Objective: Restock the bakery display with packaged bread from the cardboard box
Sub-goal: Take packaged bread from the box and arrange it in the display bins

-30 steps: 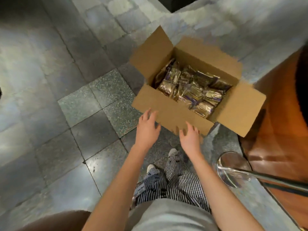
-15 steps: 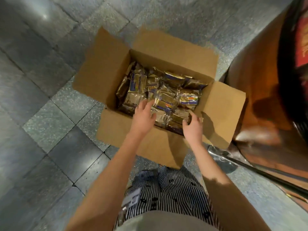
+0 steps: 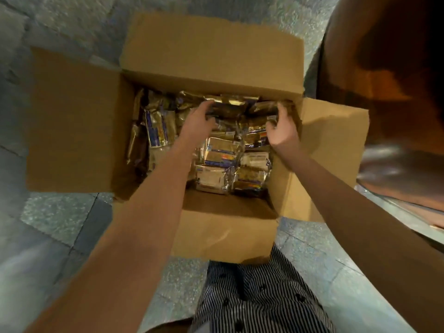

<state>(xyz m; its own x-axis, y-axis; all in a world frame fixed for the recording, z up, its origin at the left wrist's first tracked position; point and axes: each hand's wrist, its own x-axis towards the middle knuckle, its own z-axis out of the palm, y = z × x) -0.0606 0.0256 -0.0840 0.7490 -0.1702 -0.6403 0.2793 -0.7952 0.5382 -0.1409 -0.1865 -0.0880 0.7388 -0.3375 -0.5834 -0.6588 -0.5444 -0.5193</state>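
An open cardboard box (image 3: 79, 121) stands on the tiled floor, flaps spread, filled with several shiny gold and blue bread packets (image 3: 218, 162). Both my hands are deep inside at the far wall. My left hand (image 3: 198, 122) curls its fingers over a gold packet (image 3: 230, 104) lying across the back row. My right hand (image 3: 282, 131) grips the right end of a packet (image 3: 264, 108) near the box's right wall. My forearms hide part of the packets below.
A brown curved display base (image 3: 384, 104) rises close on the right, with a metal rail (image 3: 403, 212) along its foot. Grey stone tiles (image 3: 60, 219) surround the box. My striped trousers (image 3: 252, 296) show at the bottom.
I have leaned in over the box. Both hands moved from the near packets to the far row and closed on packets there.
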